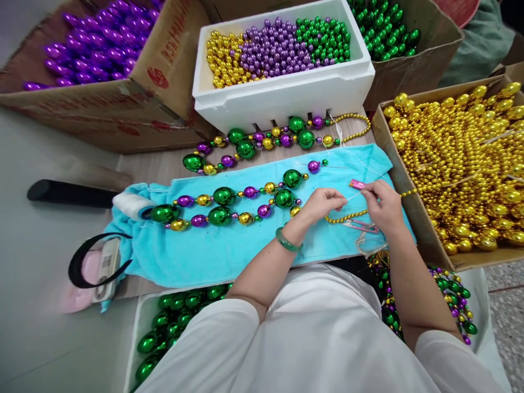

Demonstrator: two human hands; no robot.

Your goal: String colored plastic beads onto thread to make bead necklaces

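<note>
My left hand (pixel 323 203) is curled in a pinch over the turquoise towel (pixel 229 248), fingertips on a thin white thread near the end of a small gold bead strand (pixel 347 217). A green bangle sits on that wrist. My right hand (pixel 382 204) is closed too, pinching the same thread beside a small pink object (pixel 357 184). A necklace of big green, purple and gold beads (pixel 229 204) lies on the towel to the left of my hands. Pink snips (pixel 364 226) lie under my right hand.
A white foam box (pixel 286 93) of small gold, purple and green beads stands at the back, with a second finished necklace (pixel 262 143) before it. Cardboard boxes hold purple beads (pixel 98 43), green beads (pixel 385 27) and gold beads (pixel 462 158). A thread spool (pixel 131 204) lies at left.
</note>
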